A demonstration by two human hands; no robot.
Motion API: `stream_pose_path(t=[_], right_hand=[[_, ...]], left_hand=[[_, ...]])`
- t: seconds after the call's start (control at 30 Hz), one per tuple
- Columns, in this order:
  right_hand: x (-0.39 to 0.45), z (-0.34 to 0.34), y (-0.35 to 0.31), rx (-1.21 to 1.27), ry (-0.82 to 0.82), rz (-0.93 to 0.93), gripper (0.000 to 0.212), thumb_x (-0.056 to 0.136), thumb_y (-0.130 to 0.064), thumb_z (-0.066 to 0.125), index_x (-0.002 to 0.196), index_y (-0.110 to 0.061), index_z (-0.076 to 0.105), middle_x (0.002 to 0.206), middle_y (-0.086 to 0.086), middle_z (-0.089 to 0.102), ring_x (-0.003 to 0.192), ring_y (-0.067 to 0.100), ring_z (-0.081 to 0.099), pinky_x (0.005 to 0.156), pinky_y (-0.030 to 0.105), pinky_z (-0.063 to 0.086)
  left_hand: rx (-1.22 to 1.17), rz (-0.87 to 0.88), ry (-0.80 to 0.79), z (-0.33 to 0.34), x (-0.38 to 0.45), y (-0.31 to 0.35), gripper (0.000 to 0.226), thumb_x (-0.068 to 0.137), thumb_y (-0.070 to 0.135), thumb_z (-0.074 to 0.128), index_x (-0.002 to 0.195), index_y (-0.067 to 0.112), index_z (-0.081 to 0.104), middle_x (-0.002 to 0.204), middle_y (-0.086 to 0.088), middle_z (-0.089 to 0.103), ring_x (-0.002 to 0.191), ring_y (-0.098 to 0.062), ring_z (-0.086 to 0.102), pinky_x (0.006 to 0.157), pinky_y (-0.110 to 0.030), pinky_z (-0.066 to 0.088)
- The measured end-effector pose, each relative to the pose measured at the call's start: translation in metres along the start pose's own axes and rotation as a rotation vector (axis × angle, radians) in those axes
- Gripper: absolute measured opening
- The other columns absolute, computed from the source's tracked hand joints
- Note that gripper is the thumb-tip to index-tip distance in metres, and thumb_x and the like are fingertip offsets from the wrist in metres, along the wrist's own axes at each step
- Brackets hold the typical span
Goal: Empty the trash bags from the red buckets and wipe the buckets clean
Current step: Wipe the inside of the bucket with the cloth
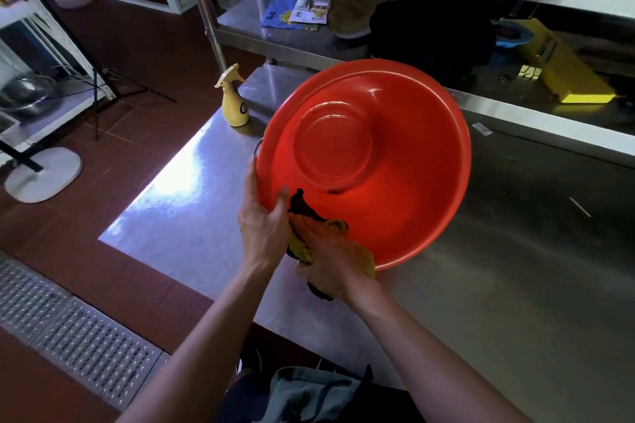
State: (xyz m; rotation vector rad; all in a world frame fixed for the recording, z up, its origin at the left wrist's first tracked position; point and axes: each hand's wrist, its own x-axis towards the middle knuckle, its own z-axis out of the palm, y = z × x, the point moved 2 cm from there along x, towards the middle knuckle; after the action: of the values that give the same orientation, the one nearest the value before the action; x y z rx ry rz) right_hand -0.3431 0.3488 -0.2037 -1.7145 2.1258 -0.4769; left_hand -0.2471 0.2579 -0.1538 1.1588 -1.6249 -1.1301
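A red bucket (405,165) stands tilted on the steel table (515,251), its open mouth facing me and its inside empty. My left hand (263,213) grips the near left rim, thumb inside the bucket. My right hand (326,257) presses a yellow and black cloth (304,209) against the lower inner wall and rim. The cloth bunches under my palm and part of it hangs below the rim.
A yellow spray bottle (233,101) stands on the table's far left corner. Behind the bucket, a lower shelf (275,34) holds a dark bundle (433,31), papers and a yellow box (563,69). A floor drain grate (79,330) and a white stand base (43,175) lie left.
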Motion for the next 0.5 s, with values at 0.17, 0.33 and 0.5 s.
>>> stream_pose_path(t=[0.17,0.33,0.5], right_hand=[[0.005,0.01,0.006,0.084,-0.014,-0.069,0.07,0.087,-0.04,0.057,0.151,-0.036,0.028,0.143,-0.013,0.044,0.126,0.021,0.051,0.086,0.041,0.053],[0.009,0.022,0.026,0.195,-0.188,-0.008,0.068,0.105,-0.055,0.025,0.162,-0.022,0.012,0.17,-0.004,0.008,0.155,0.013,0.007,0.125,0.041,0.016],[0.003,0.008,0.035,0.072,-0.221,0.093,0.054,0.11,-0.041,0.023,0.159,-0.018,0.028,0.166,0.005,0.024,0.153,0.024,0.019,0.124,0.038,0.009]], left_hand=[[-0.015,-0.016,0.081,0.006,0.006,0.001,0.047,0.107,0.02,0.054,0.151,0.032,0.048,0.112,0.034,0.058,0.096,0.019,0.058,0.083,-0.018,0.05],[-0.009,0.033,0.09,0.007,0.008,0.005,0.044,0.107,0.018,0.055,0.149,0.031,0.052,0.115,0.008,0.069,0.085,0.001,0.063,0.077,-0.023,0.057],[0.054,0.072,0.089,0.005,0.009,0.016,0.049,0.105,0.011,0.056,0.148,0.034,0.053,0.093,0.034,0.066,0.065,0.004,0.058,0.061,-0.013,0.047]])
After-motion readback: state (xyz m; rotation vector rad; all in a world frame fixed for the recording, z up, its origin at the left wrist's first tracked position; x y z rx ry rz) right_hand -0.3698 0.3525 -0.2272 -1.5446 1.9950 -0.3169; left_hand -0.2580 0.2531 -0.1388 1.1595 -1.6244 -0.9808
